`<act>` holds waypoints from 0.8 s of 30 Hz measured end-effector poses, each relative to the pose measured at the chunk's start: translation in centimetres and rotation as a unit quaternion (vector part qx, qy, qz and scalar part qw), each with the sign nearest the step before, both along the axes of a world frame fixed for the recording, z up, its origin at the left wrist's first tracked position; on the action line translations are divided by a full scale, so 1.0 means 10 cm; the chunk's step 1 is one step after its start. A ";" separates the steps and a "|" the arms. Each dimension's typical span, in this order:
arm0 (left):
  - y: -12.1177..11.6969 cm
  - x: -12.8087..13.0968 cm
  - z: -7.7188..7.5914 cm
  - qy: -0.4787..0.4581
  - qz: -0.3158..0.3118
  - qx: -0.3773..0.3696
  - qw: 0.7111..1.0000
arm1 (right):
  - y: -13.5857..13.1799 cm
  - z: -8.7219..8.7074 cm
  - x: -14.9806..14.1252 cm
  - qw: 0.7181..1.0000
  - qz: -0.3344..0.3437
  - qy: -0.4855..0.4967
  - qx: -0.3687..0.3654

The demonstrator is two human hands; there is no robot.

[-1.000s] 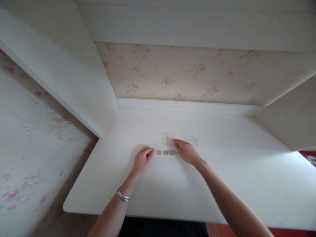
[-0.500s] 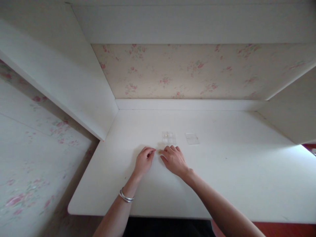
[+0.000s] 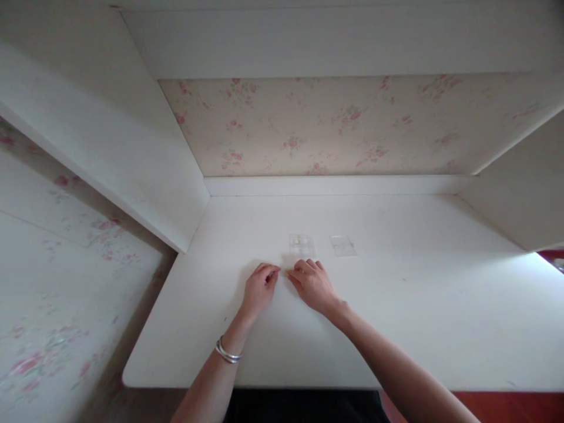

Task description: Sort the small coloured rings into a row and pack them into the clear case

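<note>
My left hand (image 3: 261, 288) rests over the white desk with thumb and forefinger pinched together; whatever is between them is too small to make out. Just to its right, my right hand (image 3: 314, 286) has its thumb and forefinger closed on a tiny yellowish piece (image 3: 288, 272), mostly covered by the fingers. The two pinches face each other with a narrow gap between. Behind my right hand lies a clear plastic compartment box (image 3: 302, 245) with a small yellowish speck in it. A flat clear plastic lid (image 3: 342, 246) lies apart from it on the right.
The white desk (image 3: 396, 329) is bounded by a low back ledge (image 3: 335, 185), a left side panel (image 3: 176, 194) and a right panel (image 3: 520, 194). An overhead shelf (image 3: 308, 41) hangs above. Small dark specks dot the desktop.
My right thumb has come up against the forefinger, closing on the small yellowish piece, which now shows less. My left hand keeps its pinch, nearly still. The box and lid stay put.
</note>
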State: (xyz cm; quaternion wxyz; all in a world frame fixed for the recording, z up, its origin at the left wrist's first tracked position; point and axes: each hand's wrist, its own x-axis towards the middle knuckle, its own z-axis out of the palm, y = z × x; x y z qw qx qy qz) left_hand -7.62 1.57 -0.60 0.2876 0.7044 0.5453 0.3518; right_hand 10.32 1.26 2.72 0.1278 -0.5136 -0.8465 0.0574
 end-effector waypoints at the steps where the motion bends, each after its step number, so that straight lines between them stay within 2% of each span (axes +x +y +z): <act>1: 0.00 0.00 0.00 0.004 0.000 0.000 1.000 | 0.00 -0.01 0.02 1.000 -0.005 0.013 0.003; 8: -0.07 0.05 0.01 0.081 -0.034 0.034 0.996 | 0.05 -0.12 0.23 0.993 -0.046 0.109 0.026; 14: -0.09 0.12 0.03 0.179 -0.062 0.070 0.979 | 0.35 -0.12 0.36 0.986 -0.073 0.136 0.059; 19: -0.09 0.11 0.03 0.178 -0.056 0.062 0.981 | 0.66 -0.05 0.36 0.986 -0.090 0.113 0.082; 24: -0.08 0.10 0.02 0.161 -0.064 0.064 0.983 | 0.84 -0.03 0.30 0.993 -0.102 0.034 0.057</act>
